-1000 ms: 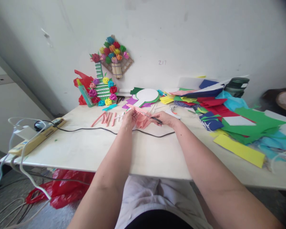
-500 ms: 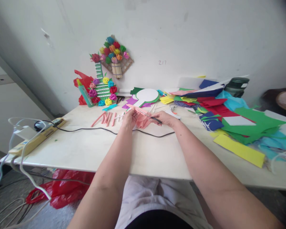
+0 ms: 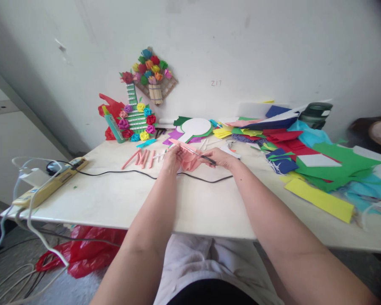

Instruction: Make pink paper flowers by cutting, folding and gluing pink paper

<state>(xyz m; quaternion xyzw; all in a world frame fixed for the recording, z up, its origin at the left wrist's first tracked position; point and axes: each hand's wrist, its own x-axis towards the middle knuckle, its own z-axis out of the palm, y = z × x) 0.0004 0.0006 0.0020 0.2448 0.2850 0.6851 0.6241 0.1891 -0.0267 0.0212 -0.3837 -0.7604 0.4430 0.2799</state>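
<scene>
My left hand pinches a piece of pink crepe paper above the middle of the table. My right hand is closed round the dark handles of a pair of scissors, whose blades point left and lie along the upper edge of the paper. The lower part of the paper hangs loosely between both hands. Several rolled pink paper strips lie to the left of my left hand, with small white sticks beside them. A white round-headed cutout with a green border lies behind the hands.
A black cable crosses the table from a power strip. Coloured sheets are heaped on the right. A glue bottle and a flower-covered guitar shape stand at the back left. A red bag is on the floor.
Hardly anything differs. Both hands keep their places, with the scissors at the pink paper; the paper's hanging part has shifted slightly.
</scene>
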